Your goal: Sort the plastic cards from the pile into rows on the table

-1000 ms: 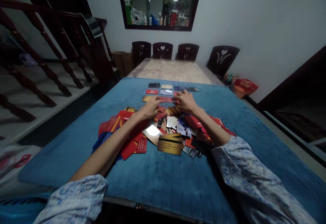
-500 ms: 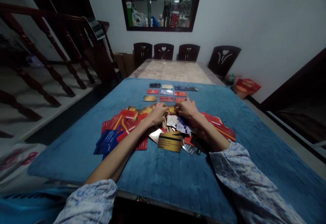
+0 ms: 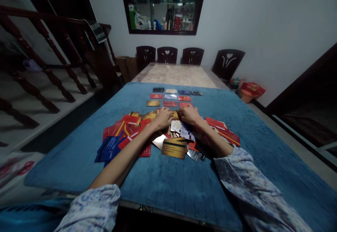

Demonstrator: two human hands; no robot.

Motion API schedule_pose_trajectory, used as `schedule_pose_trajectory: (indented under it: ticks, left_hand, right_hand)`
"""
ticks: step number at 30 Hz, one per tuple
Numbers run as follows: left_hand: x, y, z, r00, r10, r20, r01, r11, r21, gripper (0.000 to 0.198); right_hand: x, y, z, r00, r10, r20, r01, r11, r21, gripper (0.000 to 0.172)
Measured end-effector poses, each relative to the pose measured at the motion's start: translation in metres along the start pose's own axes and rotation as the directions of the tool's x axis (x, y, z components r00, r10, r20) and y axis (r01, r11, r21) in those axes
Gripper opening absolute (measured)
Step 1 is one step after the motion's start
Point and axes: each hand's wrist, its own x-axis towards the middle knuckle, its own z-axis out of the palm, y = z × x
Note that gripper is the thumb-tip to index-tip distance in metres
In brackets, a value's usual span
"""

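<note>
My left hand (image 3: 163, 118) is over the far side of a heap of bank cards, its fingers curled against the left end of a gold card (image 3: 174, 114). My right hand (image 3: 189, 114) closes on the same card's right end, with the fingertips partly hidden. Under and around my wrists lie red cards (image 3: 116, 129), blue cards (image 3: 108, 148) and white cards (image 3: 176, 125). Nearer to me, a gold card with a black stripe (image 3: 173, 149) lies on the heap. Beyond my hands, several cards lie in rows, among them a gold card (image 3: 153, 103) and a red card (image 3: 170, 103).
A blue cloth (image 3: 200, 186) covers the near part of the table; its far end (image 3: 179, 72) is bare and stone-patterned. Dark chairs (image 3: 228, 63) stand around the far end. A wooden railing (image 3: 47, 70) runs along the left, and a plastic bag (image 3: 18, 172) is at the near left.
Both hands stay over the heap with the gold card between them. My right fingers have curled in slightly more. The whole view has shifted a little.
</note>
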Motion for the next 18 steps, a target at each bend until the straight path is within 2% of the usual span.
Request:
schedule_pose_trajectory:
  ticks: [7,12,18]
  left_hand:
    - [0.017,0.022,-0.015,0.995,-0.068,0.073,0.060,0.992,0.107,0.033]
    - [0.024,0.034,-0.014,0.992,-0.120,0.037,0.112,0.977,0.180,0.035]
    - [0.027,0.035,-0.011,0.989,-0.147,0.031,0.140,0.977,0.161,0.033]
  right_hand:
    - [0.001,0.001,0.001,1.000,0.002,-0.004,-0.002,0.998,0.057,0.036]
    - [0.003,0.004,0.004,0.996,0.017,-0.084,-0.010,0.997,0.083,0.035]
    - [0.003,0.006,0.003,0.996,0.002,-0.093,0.001,0.999,0.033,0.036]
